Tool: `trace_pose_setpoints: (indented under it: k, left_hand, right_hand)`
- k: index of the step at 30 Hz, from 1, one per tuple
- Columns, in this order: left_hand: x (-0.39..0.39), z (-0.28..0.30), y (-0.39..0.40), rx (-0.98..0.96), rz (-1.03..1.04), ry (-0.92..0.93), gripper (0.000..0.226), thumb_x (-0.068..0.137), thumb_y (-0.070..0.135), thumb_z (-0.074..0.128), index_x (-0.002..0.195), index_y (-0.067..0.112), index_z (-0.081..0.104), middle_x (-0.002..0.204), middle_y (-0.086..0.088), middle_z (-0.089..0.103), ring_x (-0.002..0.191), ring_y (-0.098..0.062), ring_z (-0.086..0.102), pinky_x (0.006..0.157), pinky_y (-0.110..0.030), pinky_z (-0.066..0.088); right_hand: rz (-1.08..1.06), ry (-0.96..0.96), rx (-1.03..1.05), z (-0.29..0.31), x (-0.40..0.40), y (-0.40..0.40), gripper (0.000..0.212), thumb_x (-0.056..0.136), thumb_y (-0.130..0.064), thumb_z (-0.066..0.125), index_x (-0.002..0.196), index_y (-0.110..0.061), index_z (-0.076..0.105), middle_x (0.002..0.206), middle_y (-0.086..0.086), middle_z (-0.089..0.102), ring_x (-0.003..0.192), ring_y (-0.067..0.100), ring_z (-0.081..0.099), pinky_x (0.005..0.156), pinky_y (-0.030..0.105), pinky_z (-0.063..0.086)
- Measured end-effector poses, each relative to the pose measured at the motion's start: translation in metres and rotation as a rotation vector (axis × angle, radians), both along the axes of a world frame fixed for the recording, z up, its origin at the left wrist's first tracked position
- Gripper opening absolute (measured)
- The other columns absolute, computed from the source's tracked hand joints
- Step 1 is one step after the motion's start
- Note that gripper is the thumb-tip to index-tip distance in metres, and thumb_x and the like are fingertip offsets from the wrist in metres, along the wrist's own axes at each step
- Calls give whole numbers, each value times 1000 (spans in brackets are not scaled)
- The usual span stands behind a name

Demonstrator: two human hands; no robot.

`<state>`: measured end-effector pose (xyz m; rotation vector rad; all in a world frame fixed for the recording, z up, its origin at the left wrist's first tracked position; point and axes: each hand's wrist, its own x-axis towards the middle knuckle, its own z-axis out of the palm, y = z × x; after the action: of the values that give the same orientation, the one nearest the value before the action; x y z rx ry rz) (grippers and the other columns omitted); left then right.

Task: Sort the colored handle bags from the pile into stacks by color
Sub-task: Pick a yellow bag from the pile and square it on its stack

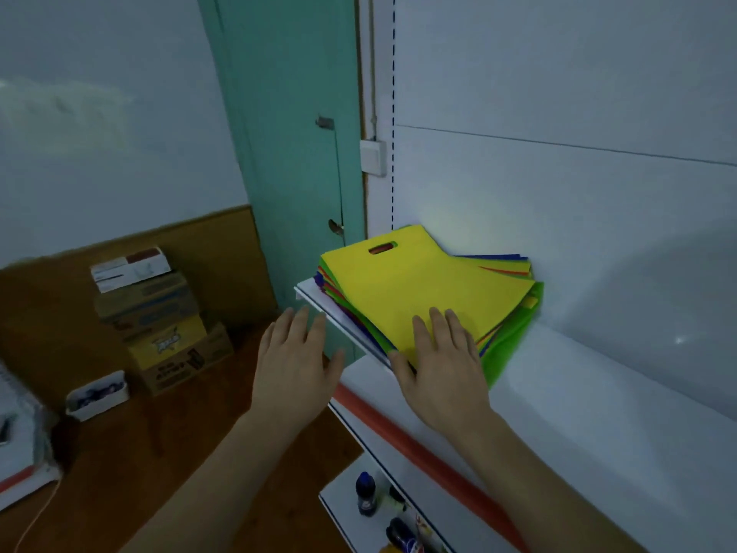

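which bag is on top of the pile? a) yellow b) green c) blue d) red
a: the yellow bag with the cut-out handle lies on top of the pile, with the right hand resting flat on its near edge; green, blue and red show only as edges beneath it.

No text, brand or number is showing clearly enough to be read anywhere in the view. The stacked cardboard boxes (159, 313) on the floor are carrying printed panels and a logo on a yellow face, but the lettering is coming out too blurred and dim to make out. The bottles (365, 494) on the lower shelf are wearing labels, and the white box (131, 267) on top of the cartons is bearing print, yet none of it is resolving into legible words.
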<state>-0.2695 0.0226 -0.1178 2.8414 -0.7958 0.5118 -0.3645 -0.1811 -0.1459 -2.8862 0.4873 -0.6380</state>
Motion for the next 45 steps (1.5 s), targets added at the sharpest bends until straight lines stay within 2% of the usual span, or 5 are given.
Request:
trace_pose_setpoints:
  k: [14,20,30,36,45]
  left_hand:
    - [167,-3,-96,39,-380,-35,75,98,60,31,151,11,50,157,-17,45,148,-40,34,121,-58,28]
    - [204,4,-100,100,-532,-94,70,96,59,36,136,7,59,134,-13,56,124,-36,47,101,-52,42]
    - [187,-6,-100,87,-635,-102,43,100,35,57,140,22,59,155,-29,44,151,-48,26,121,-67,11]
    - [176,-5,-102,-7,-768,-115,51,94,19,56,145,16,53,138,-16,63,144,-42,42,120,-66,20]
    - [157,20,-111,-429,-921,469,47,96,63,58,123,26,66,157,-3,39,144,-22,38,110,-37,40]
  right_hand:
    - [-413,232,-9,7,57,-34,89,95,-75,11,159,-20,38,169,12,29,158,37,19,125,59,22]
    - [-596,289,8,5,58,-18,83,92,-73,12,158,-31,41,168,6,32,157,34,21,125,57,20]
    - [-765,291,59,-6,65,4,80,93,-67,0,164,-38,24,174,3,17,160,33,12,125,61,18]
    - [-771,283,61,-10,64,6,75,98,-67,7,162,-37,32,173,4,24,159,34,17,123,63,21]
    - [-1006,-83,298,-3,33,-9,63,95,-62,55,141,-19,60,146,18,55,133,44,48,109,53,44]
